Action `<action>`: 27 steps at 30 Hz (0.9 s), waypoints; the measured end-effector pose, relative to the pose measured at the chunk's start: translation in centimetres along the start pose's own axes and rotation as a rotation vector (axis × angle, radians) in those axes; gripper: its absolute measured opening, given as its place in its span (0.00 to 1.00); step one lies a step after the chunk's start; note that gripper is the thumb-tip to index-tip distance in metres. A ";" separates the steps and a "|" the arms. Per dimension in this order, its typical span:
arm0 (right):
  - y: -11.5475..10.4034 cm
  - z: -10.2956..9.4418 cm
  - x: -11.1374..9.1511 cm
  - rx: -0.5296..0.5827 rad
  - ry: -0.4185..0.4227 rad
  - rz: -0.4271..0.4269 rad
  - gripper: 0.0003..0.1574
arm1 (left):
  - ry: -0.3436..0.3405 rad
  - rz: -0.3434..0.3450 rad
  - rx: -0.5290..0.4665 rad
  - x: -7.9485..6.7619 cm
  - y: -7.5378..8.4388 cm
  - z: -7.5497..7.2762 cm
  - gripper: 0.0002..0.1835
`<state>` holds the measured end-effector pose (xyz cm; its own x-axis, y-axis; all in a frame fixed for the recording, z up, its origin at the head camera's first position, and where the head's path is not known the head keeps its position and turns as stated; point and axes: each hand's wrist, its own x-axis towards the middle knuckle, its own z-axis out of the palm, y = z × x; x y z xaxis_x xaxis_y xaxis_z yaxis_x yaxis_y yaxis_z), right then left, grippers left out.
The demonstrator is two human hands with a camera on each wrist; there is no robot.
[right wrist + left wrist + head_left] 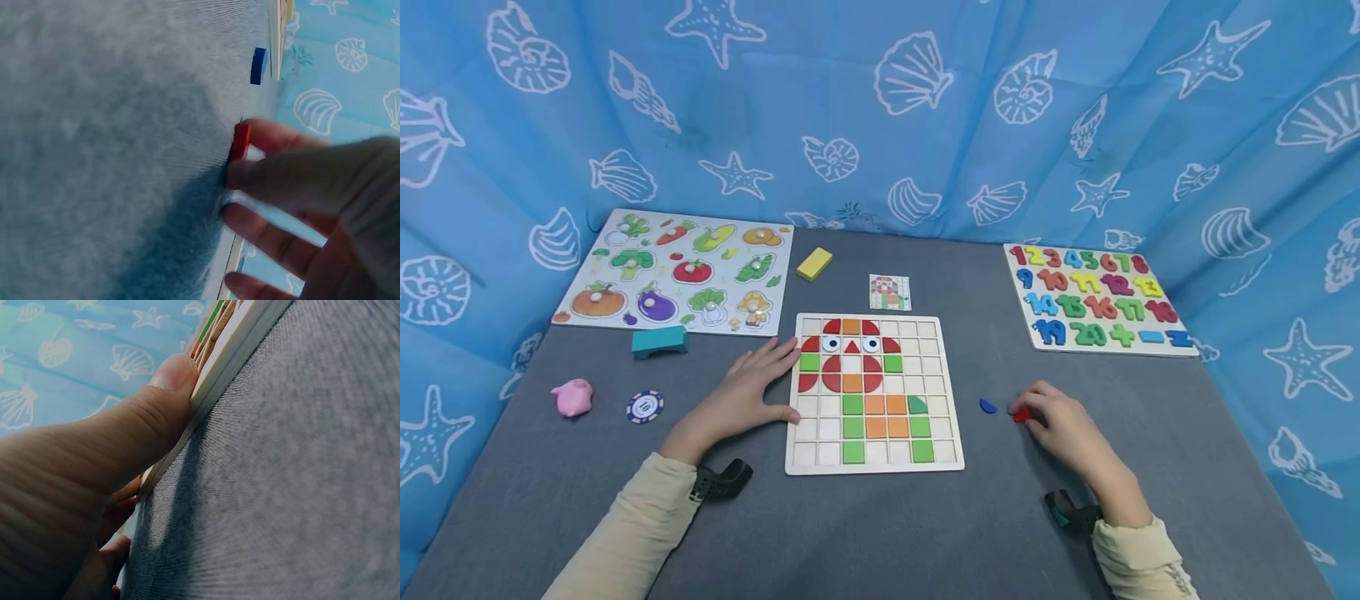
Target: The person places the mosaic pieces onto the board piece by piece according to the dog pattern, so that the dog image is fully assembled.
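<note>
A wooden grid board (951, 417) lies in the middle of the table, with red, orange, green and eye-printed tiles forming a figure. My left hand (741, 400) rests at its left edge, fingers spread, the thumb (175, 375) touching the board's side in the left wrist view. To the right of the board my right hand (1067, 429) pinches a small red piece (241, 140) between thumb and index finger, low over the cloth. A small blue half-round piece (988, 406) lies between this hand and the board.
Behind the board are a picture card (890, 292) and a yellow block (814, 264). A vegetable puzzle (681, 271), teal block (659, 342), pink pig figure (573, 397) and poker chip (644, 407) are on the left. A number puzzle (1101, 300) lies at the back right.
</note>
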<state>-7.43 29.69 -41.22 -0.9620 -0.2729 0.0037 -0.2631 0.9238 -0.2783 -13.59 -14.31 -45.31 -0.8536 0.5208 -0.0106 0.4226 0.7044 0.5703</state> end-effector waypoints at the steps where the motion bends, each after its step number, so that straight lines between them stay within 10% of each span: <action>1: 0.0 0.0 0.0 -0.002 0.003 0.027 0.12 | 0.000 0.001 -0.001 0.0 0.0 0.0 0.52; 8: -1.0 -0.3 0.1 -0.097 0.014 0.271 0.23 | -0.001 -0.001 -0.011 0.0 -0.2 -0.1 0.52; 27: -3.0 0.3 2.2 -0.038 0.038 0.176 0.14 | -0.002 -0.004 -0.017 0.0 0.0 0.0 0.52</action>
<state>-8.71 26.24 -40.71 -0.9954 -0.0961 -0.0052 -0.0920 0.9661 -0.2413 -13.60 -14.28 -45.28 -0.8547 0.5190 -0.0152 0.4137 0.6984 0.5839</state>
